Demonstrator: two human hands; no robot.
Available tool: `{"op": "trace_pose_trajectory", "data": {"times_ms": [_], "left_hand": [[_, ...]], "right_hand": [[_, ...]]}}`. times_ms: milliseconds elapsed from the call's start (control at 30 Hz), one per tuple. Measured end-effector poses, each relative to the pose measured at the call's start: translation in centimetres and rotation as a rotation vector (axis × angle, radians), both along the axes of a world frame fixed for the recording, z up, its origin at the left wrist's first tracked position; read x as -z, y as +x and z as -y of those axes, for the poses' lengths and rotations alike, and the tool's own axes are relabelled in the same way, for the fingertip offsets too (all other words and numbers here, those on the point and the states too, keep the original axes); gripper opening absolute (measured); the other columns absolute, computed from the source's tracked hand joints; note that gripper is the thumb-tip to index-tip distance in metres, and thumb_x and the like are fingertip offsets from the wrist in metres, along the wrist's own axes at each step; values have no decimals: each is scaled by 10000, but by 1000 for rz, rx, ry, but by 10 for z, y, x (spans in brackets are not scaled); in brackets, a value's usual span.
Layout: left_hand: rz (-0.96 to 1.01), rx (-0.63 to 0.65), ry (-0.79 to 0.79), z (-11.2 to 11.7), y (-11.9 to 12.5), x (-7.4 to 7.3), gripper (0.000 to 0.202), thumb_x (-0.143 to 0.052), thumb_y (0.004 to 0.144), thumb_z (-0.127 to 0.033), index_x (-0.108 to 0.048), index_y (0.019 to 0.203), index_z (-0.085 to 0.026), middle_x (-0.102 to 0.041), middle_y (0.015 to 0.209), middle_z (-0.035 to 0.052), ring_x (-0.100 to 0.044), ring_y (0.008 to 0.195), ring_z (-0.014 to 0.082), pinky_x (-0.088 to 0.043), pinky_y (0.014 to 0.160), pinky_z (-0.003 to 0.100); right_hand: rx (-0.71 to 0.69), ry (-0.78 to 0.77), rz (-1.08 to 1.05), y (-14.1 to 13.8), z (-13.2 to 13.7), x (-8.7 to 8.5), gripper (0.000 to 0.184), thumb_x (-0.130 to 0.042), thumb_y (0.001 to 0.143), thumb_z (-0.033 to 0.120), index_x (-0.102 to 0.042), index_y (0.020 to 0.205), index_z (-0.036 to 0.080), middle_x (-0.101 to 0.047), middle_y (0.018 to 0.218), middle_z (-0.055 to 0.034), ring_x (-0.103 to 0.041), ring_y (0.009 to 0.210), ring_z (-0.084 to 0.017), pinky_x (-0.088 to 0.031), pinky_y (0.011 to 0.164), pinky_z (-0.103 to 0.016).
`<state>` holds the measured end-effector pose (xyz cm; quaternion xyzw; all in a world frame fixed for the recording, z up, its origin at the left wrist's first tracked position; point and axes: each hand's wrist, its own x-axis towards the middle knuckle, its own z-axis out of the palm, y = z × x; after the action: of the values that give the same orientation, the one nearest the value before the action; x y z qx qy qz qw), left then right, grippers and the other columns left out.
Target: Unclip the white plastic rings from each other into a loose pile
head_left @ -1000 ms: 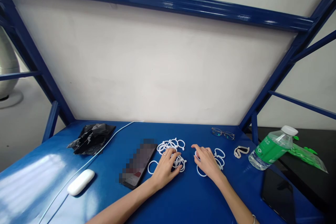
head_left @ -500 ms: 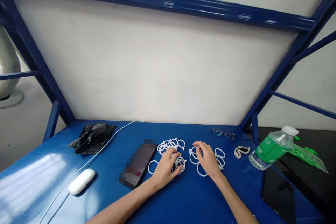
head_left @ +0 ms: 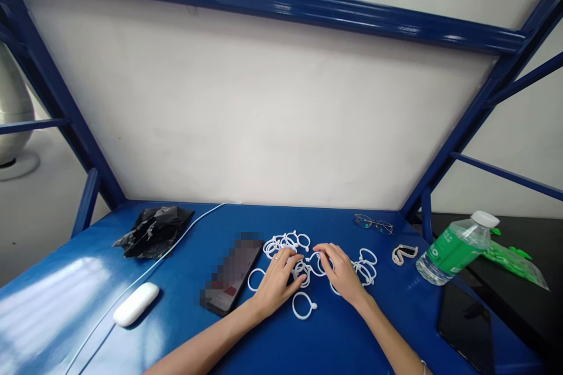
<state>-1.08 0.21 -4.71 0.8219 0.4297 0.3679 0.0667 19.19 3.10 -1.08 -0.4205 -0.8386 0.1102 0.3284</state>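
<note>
Several white plastic rings lie in a loose pile [head_left: 288, 242] on the blue table [head_left: 308, 340]. My left hand [head_left: 276, 282] rests palm down on the pile's near side, fingers spread over some rings. My right hand [head_left: 342, 273] lies palm down just to the right, its fingertips on rings between the two hands. A smaller cluster of rings [head_left: 365, 266] sits right of my right hand. One single ring [head_left: 303, 306] lies apart in front of the hands.
A dark phone [head_left: 231, 275] lies left of my left hand. A white case [head_left: 135, 303], a white cable [head_left: 149, 266] and a black bag [head_left: 153, 229] sit further left. Glasses [head_left: 373, 223], a small clip [head_left: 403, 253], a green-labelled bottle [head_left: 455, 245] and a black tablet [head_left: 468, 325] are right.
My right hand has slid left toward the left hand, dragging rings with it. A single ring now lies apart in front of the hands. The left hand has barely moved.
</note>
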Motion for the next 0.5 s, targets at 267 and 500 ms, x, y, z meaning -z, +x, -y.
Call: {"op": "trace_pose_trajectory", "data": {"times_ms": [267,500], "left_hand": [[3,49,33,-2,0,2,158,-464,953,-282,-538,1066,-201,-554,1052,90,-528,981,226,-466,846,382],[21,74,57,0,0,-2,140,-404,974,-251,-530,967,-191,-565,997,79,-524,917,210,-450,798,355]], "right_hand": [[-137,-49,4,-6,6,-2,255,-329,982,214,-574,1046,231,-663,990,-59,-619,951,-203,-456,929,-393],[-170,-85,111,-6,10,-9,186,-447,950,291,-568,1075,227,-637,908,-34,-592,865,-192,-465,815,-337]]}}
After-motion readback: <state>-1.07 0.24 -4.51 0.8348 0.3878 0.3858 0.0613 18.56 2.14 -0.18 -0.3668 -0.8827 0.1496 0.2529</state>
